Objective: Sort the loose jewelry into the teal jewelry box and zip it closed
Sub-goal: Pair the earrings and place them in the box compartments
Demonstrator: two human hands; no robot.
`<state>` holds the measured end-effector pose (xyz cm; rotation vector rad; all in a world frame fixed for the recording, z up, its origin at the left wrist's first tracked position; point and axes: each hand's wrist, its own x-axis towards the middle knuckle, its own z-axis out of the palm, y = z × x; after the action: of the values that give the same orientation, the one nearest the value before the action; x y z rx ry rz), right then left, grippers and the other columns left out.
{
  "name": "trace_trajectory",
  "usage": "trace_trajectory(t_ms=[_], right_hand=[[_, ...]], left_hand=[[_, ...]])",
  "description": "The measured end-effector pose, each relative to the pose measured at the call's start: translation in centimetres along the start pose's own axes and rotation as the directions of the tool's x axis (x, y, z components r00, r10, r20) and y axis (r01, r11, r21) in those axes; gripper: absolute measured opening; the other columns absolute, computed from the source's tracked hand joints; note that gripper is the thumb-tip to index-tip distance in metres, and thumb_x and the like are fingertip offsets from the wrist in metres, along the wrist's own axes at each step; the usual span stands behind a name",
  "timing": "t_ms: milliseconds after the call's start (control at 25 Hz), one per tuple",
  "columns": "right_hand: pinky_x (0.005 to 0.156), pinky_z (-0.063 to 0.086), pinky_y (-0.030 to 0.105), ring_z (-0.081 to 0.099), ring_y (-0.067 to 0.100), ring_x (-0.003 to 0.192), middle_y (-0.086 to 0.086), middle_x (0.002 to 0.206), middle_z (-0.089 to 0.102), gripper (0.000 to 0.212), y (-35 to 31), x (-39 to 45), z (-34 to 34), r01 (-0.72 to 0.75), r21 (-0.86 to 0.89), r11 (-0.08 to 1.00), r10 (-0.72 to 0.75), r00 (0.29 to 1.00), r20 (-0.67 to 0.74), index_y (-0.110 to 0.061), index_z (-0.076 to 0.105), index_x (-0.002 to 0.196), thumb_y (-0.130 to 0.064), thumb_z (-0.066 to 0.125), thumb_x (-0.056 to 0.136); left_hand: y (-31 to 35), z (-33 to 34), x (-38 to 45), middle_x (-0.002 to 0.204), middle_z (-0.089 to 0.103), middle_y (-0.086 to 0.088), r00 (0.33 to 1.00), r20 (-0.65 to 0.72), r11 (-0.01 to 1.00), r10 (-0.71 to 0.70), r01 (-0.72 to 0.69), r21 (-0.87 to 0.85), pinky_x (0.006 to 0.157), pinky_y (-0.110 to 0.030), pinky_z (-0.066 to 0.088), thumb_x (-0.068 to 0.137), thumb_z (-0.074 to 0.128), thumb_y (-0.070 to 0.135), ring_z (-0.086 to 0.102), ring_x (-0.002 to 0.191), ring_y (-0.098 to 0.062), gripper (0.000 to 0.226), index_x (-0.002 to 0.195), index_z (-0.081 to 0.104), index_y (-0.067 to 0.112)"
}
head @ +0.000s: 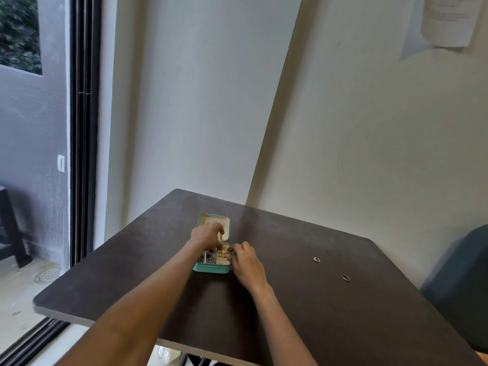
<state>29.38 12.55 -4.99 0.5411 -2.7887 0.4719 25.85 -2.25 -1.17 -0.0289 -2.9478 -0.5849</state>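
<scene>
Teal and small, the jewelry box (211,268) is sitting open near the middle of the dark worktop (303,313), its lid (214,223) standing up at the twelve o'clock side and its divided tray facing the person. Both hands are working over that tray: the left hand (206,235) is reaching in from nine o'clock with its fingers curled down into the compartments, and the right hand (247,262) is coming in from three o'clock, fingertips pinching at the gold jewelry (224,252) heaped in the right-hand compartment. Whether the left hand is actually gripping a piece cannot be told, since its fingertips are hidden behind its own knuckles. Darker pieces are lying in the left compartments, too small to name. Two loose rings are waiting well apart from the box, out toward three o'clock: the nearer ring (316,259) and, further off toward four o'clock, the farther ring (345,277). That is the relation the coming move is turning on, in my judgement: both rings are lying on the right hand's side, so the right hand is the nearer one for fetching them, while the left is better placed to steady the box. Zipping is not yet begun.
</scene>
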Motion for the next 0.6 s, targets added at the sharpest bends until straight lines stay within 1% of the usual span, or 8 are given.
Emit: trace_trajectory(t_ms=[120,240,360,440,600], right_hand=[[0.082,0.051,0.040,0.044,0.021,0.111,0.006,0.113,0.047,0.027,0.07,0.04,0.00,0.012,0.008,1.000,-0.012,1.000,0.016,-0.012,0.056,0.117,-0.026,0.041,0.099],[0.080,0.050,0.040,0.045,0.021,0.109,0.007,0.112,0.047,0.027,0.02,0.07,-0.06,0.018,0.005,1.000,-0.018,1.000,0.021,-0.012,0.056,0.116,-0.025,0.041,0.099],[0.076,0.049,0.037,0.048,0.021,0.105,0.007,0.112,0.048,0.022,-0.33,-0.23,0.14,0.045,-0.008,0.999,-0.045,0.999,-0.031,-0.011,0.053,0.114,-0.021,0.040,0.099],[0.071,0.045,0.033,0.050,0.023,0.100,0.007,0.107,0.048,0.019,-0.59,-0.48,0.43,0.064,-0.005,0.998,-0.064,0.996,-0.059,-0.011,0.053,0.110,-0.018,0.040,0.098],[0.070,0.045,0.032,0.050,0.021,0.097,0.006,0.104,0.049,0.020,-0.60,-0.62,0.44,0.078,0.016,0.997,-0.076,0.994,-0.083,-0.012,0.056,0.109,-0.018,0.040,0.099]], left_hand=[[0.06,-0.07,0.16,0.123,0.059,-0.001,1.000,0.015,1.000,-0.020,0.020,0.011,0.087,-0.031,0.044,0.083,0.067,0.033,0.056,0.113,-0.020,0.046,0.126,0.051,0.024],[-0.02,-0.20,0.06,0.123,0.059,-0.001,0.999,0.021,0.999,-0.033,0.033,0.008,0.085,-0.030,0.043,0.083,0.067,0.035,0.056,0.113,-0.020,0.047,0.126,0.051,0.024],[-0.39,-0.08,0.03,0.122,0.060,-0.001,0.997,0.031,0.997,-0.065,0.066,-0.036,0.086,-0.031,0.044,0.084,0.066,0.035,0.058,0.110,-0.020,0.045,0.125,0.052,0.025],[-0.61,0.03,0.09,0.122,0.061,-0.001,0.996,0.029,0.995,-0.082,0.083,-0.060,0.086,-0.031,0.045,0.084,0.064,0.034,0.059,0.109,-0.020,0.044,0.126,0.051,0.025],[-0.33,0.27,0.32,0.122,0.060,-0.003,0.996,-0.011,0.995,-0.090,0.089,-0.037,0.087,-0.032,0.044,0.086,0.061,0.030,0.058,0.112,-0.021,0.041,0.126,0.052,0.023]])
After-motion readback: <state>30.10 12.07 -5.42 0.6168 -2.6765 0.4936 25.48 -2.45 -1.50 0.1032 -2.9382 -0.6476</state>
